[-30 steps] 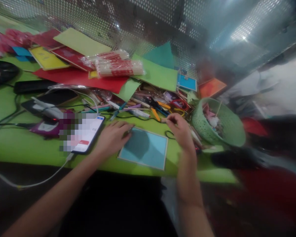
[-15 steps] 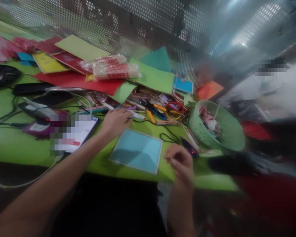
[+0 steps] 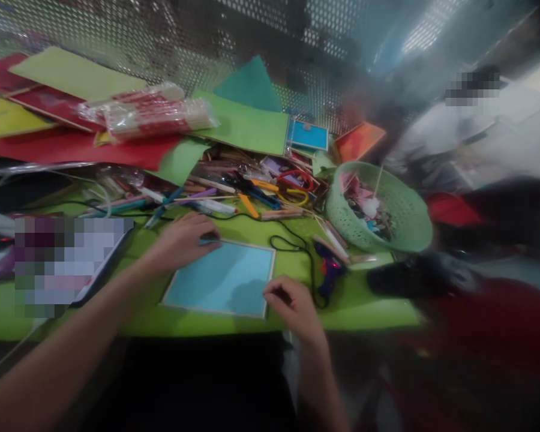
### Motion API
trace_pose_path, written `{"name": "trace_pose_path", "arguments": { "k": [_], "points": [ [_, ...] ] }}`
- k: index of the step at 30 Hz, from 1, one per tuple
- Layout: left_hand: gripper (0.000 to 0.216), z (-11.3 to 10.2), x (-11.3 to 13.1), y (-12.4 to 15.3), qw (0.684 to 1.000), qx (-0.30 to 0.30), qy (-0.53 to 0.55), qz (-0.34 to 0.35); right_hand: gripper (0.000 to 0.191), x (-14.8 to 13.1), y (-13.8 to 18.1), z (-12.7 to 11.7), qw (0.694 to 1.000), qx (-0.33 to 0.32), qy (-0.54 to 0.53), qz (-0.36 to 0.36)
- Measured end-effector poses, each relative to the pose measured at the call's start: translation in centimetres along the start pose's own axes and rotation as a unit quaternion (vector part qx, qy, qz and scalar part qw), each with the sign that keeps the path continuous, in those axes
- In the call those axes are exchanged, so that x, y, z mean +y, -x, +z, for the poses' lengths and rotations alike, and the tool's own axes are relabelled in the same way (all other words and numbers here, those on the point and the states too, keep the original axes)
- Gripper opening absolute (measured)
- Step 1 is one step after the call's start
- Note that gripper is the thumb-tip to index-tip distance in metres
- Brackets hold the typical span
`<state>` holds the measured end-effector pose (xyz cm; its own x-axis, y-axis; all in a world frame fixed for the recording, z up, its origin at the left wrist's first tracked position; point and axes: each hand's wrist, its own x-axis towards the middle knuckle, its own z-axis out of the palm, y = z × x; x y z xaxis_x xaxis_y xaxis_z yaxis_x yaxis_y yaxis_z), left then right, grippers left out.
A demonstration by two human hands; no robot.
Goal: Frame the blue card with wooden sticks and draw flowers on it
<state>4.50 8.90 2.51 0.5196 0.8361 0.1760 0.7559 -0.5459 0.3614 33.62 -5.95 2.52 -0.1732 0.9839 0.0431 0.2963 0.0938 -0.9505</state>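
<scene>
A light blue square card (image 3: 227, 279) with a thin pale border lies flat near the front edge of the green table. My left hand (image 3: 186, 240) is at its upper left corner, fingers curled over the far edge and thumb on the near side, closed on the card. At the right border, my right hand (image 3: 294, 303) is closed in a pinch, its fingertips close to the edge; anything small between them is hidden. A dark blue glue gun (image 3: 329, 270) with a black cord lies just right of the card.
Pens, sticks and scissors (image 3: 252, 192) are heaped behind the card. A green basket (image 3: 414, 225) holding scraps stands at the right. A phone (image 3: 103, 264) lies left. Wrapped sticks (image 3: 157, 117) and coloured sheets (image 3: 240, 123) cover the back. Another person (image 3: 481, 132) is at the far right.
My left hand has come back from the pens to the card's upper left corner. My right hand has moved closer to the card's right border. The view has shifted right.
</scene>
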Motion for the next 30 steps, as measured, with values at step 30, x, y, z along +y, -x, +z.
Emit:
{"name": "trace_pose_path", "arguments": {
  "k": [30],
  "points": [
    [0.039,-3.5,4.5,-4.0,0.995,0.02,-0.048,0.085,0.015,-0.9,-0.4,-0.5,0.997,-0.045,0.037,-0.05]
  ]
}}
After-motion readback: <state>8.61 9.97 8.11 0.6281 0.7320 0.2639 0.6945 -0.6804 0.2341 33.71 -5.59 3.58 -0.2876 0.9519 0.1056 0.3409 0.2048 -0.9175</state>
